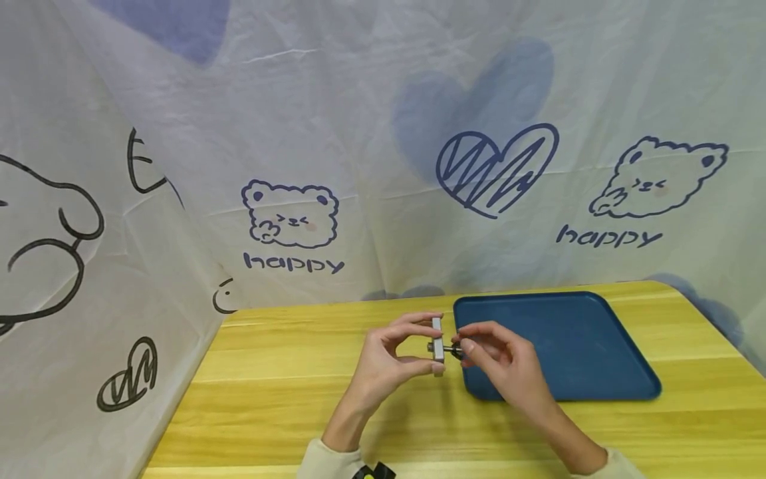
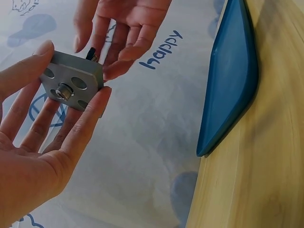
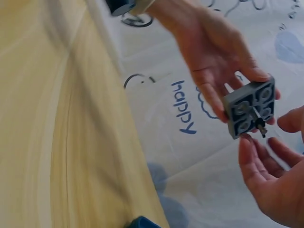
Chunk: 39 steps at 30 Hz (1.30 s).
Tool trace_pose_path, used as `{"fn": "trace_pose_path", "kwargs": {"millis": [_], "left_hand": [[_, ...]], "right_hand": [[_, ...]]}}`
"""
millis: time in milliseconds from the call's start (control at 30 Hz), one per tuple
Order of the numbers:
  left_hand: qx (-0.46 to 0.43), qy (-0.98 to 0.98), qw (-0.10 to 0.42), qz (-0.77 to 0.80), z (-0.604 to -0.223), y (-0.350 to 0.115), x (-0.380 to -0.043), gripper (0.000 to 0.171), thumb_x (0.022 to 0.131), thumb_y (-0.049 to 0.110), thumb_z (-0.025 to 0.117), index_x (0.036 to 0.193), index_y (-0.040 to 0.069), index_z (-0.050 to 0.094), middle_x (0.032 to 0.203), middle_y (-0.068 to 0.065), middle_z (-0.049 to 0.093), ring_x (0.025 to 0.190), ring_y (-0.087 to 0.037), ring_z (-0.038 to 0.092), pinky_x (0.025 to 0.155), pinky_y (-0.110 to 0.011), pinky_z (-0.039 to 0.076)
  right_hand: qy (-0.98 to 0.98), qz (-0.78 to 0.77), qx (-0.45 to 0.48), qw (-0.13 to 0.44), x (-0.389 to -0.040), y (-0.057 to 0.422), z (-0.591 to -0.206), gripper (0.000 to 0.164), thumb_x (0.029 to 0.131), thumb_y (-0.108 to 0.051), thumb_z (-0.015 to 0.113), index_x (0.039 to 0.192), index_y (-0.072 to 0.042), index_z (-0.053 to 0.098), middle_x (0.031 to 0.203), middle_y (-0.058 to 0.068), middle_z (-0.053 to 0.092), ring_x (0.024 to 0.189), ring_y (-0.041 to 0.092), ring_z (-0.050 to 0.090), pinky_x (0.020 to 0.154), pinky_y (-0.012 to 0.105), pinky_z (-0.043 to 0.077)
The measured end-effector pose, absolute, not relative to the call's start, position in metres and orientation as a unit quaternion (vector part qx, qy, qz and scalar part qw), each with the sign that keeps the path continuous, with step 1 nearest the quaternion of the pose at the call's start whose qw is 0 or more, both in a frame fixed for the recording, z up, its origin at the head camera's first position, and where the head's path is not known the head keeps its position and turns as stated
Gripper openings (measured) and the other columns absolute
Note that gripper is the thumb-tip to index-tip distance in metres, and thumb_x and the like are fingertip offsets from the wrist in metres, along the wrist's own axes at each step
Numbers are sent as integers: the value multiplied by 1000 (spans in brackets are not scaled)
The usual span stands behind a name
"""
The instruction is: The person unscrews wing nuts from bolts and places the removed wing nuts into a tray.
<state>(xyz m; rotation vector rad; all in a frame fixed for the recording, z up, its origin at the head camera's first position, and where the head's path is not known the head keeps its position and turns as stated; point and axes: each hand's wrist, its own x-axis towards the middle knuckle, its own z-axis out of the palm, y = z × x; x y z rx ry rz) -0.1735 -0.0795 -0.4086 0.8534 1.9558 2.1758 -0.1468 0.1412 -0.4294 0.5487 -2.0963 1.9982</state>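
Showing at left in left-wrist view, hidden in right-wrist: bolt head (image 2: 64,91). Metal plate (image 2: 66,73): gripped between left hand (image 1: 378,359) fingers. Black tip (image 3: 261,128): near right hand (image 1: 514,366), fingers parted.

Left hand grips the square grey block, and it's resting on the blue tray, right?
The resting part is wrong. The left wrist view shows the square grey block held in the air, apart from the blue tray; the left hand does grip it.
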Motion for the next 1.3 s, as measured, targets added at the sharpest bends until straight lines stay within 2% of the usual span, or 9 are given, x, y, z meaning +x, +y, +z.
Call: {"fn": "trace_pose_path", "kwargs": {"millis": [133, 233, 500, 667, 933, 1133, 1300], "left_hand": [[284, 639, 57, 712, -410, -78, -173, 38, 80, -6, 85, 117, -5, 73, 142, -8, 60, 132, -29, 56, 86, -47, 61], [289, 640, 58, 709, -410, -77, -173, 38, 80, -7, 84, 116, -4, 74, 143, -8, 60, 132, -29, 56, 87, -46, 61], [298, 643, 61, 703, -411, -76, -173, 39, 79, -9, 84, 117, -6, 73, 142, -11, 60, 133, -29, 55, 85, -45, 62], [288, 647, 60, 703, -411, -75, -173, 38, 80, -9, 84, 116, -4, 74, 141, -11, 60, 132, -29, 56, 85, -44, 62], [276, 650, 59, 705, -409, -76, -173, 39, 80, -7, 85, 117, -2, 74, 142, -8, 61, 132, -28, 57, 84, -44, 62], [278, 647, 58, 708, -408, -76, -172, 40, 79, -8, 84, 118, -5, 73, 142, -11, 60, 132, -28, 56, 85, -45, 62], [276, 646, 54, 710, -408, -77, -173, 40, 80, -8, 84, 117, -3, 74, 142, -10, 61, 132, -29, 56, 85, -45, 62]], "right_hand": [[-687, 714, 137, -8, -148, 145, -426, 34, 104, -16, 64, 126, 10, 62, 111, 23, 72, 94, 24, 75, 83, 43, 63], [-665, 735, 118, -62, -149, 147, -425, 39, 104, -18, 65, 129, 11, 60, 109, 19, 74, 96, 24, 75, 86, 44, 62], [-647, 749, 113, -86, -150, 149, -427, 40, 101, -14, 68, 128, 14, 59, 103, 12, 76, 93, 21, 75, 83, 42, 63], [-660, 741, 105, -63, -150, 148, -427, 33, 98, -12, 72, 122, 9, 64, 101, 14, 76, 92, 25, 75, 79, 41, 64], [-707, 689, 153, 43, -146, 144, -426, 20, 94, -4, 74, 109, 8, 70, 105, 23, 72, 85, 21, 76, 76, 43, 64], [-713, 665, 197, 101, -144, 142, -429, 12, 91, 3, 74, 103, 3, 72, 107, 21, 72, 93, 19, 75, 79, 38, 63], [-728, 621, 236, 171, -142, 139, -431, 17, 89, 9, 75, 97, -6, 74, 107, 15, 74, 95, 15, 74, 77, 35, 64]]}}
